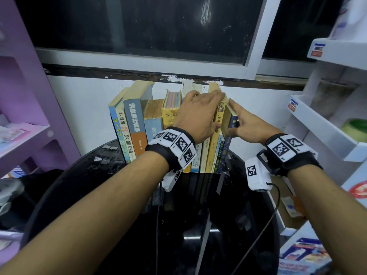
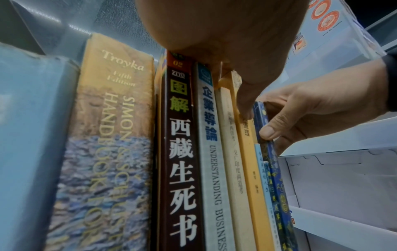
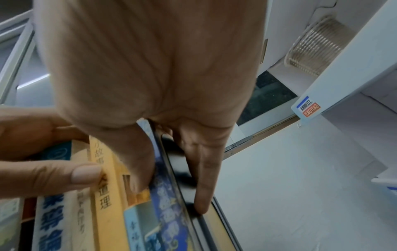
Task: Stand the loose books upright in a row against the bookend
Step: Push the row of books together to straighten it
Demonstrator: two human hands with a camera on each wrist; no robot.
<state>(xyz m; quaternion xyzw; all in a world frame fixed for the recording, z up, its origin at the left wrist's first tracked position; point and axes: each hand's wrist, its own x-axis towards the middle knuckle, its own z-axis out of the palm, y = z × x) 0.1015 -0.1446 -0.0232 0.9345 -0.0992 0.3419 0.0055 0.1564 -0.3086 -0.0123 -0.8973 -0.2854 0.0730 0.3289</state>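
Observation:
A row of books stands upright on the black round table (image 1: 198, 225) against the white wall. My left hand (image 1: 198, 112) reaches over the tops of the right-hand books, thumb pressing the spine of a tall yellow book (image 1: 210, 155) (image 2: 251, 169) (image 3: 103, 203). My right hand (image 1: 246, 128) (image 3: 150, 68) pinches the thin dark blue book (image 1: 225, 151) (image 2: 277, 183) (image 3: 165, 203) at the row's right end, thumb on its spine, fingers along its far side. A dark glossy panel (image 3: 178, 163) lies under my right index finger; I cannot tell whether it is the bookend.
The thick yellow Troyka handbook (image 1: 168, 116) (image 2: 111, 135) and several taller books fill the row's left part, leaning slightly. A purple shelf unit (image 1: 29, 96) stands at the left, white shelves (image 1: 327, 128) close on the right. A window frame runs above the books.

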